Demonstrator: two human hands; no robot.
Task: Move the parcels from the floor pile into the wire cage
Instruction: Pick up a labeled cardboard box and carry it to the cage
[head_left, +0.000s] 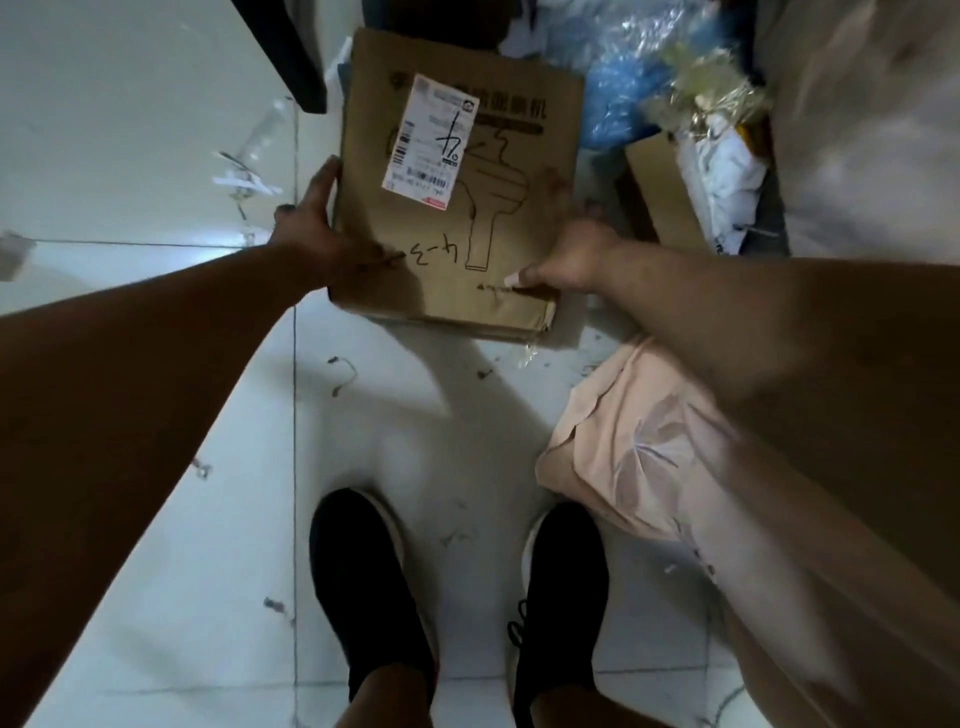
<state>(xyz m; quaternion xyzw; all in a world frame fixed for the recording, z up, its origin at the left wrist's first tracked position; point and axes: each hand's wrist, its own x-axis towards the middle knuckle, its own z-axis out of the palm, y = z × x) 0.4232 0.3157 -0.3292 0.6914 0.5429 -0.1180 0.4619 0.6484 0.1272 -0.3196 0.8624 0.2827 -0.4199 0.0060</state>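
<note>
A brown cardboard parcel (483, 218) with a white shipping label and "4-3" written on it sits on the white tiled floor ahead of me. My left hand (317, 228) grips its left edge, thumb on the top face. My right hand (566, 254) grips its right edge, thumb pressed on the top near the front corner. Its other fingers are hidden behind the box. The wire cage is out of view.
More parcels lie behind on the right: a blue plastic bag (623, 78), a white bag (727, 171) and a brown box (660, 192). A pink soft parcel (613, 436) lies by my right shoe (561, 597). A dark furniture leg (291, 52) stands at upper left. Scraps litter the floor.
</note>
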